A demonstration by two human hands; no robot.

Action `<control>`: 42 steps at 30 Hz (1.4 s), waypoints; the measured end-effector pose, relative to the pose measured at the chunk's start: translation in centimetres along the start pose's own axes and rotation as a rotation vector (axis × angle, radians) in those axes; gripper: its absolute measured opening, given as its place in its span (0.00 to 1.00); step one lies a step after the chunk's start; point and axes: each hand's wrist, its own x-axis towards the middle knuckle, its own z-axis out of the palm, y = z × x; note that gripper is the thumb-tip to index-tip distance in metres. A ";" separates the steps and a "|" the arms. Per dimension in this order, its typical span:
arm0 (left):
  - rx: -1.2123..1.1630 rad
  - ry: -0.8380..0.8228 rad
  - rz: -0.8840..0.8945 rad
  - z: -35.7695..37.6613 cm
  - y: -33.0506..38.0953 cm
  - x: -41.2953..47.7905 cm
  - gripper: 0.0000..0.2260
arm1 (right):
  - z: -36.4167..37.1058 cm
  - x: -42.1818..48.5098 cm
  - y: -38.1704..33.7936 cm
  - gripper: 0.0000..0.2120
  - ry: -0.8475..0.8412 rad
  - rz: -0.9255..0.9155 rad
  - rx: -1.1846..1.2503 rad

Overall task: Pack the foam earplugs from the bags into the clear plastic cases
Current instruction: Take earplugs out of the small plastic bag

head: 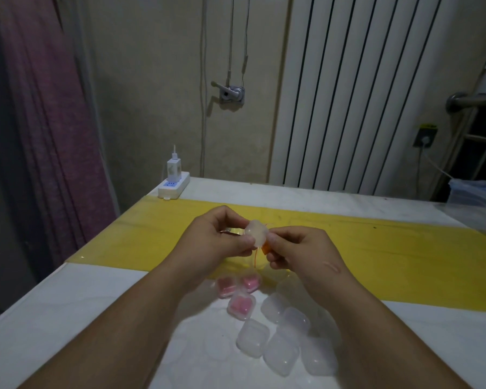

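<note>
Above the tabletop (pixel 96 304) the left hand (pixel 222 240) has its fingers clamped on the edges of a clear case (pixel 255 234), light and likely slippery; the right hand (pixel 300 248) pinches a soft orange earplug (pixel 265 250) beside it, best squeezed gently at mid-body

Dim room. Beige wall (pixel 152 80) at 12; white radiator (pixel 348 94) at 1; purple curtain (pixel 54 122) at 10; white table (pixel 68 318) w/ yellow band (pixel 404 262).

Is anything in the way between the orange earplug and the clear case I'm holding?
Nothing visible: the orange foam earplug in the right hand sits right beside the small clear plastic case in the left hand.
</note>
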 end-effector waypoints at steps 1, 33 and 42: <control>-0.011 -0.014 0.015 0.0 0.0 0.0 0.11 | 0.0 0.0 0.0 0.07 0.000 0.006 0.022; 0.281 -0.013 0.134 0.0 -0.2 -0.2 0.27 | 0.7 -0.2 0.3 0.08 -0.015 -0.138 -0.320; 0.191 -0.003 0.053 0.2 0.3 -0.1 0.05 | 0.4 -0.1 0.8 0.07 0.063 -0.216 -0.446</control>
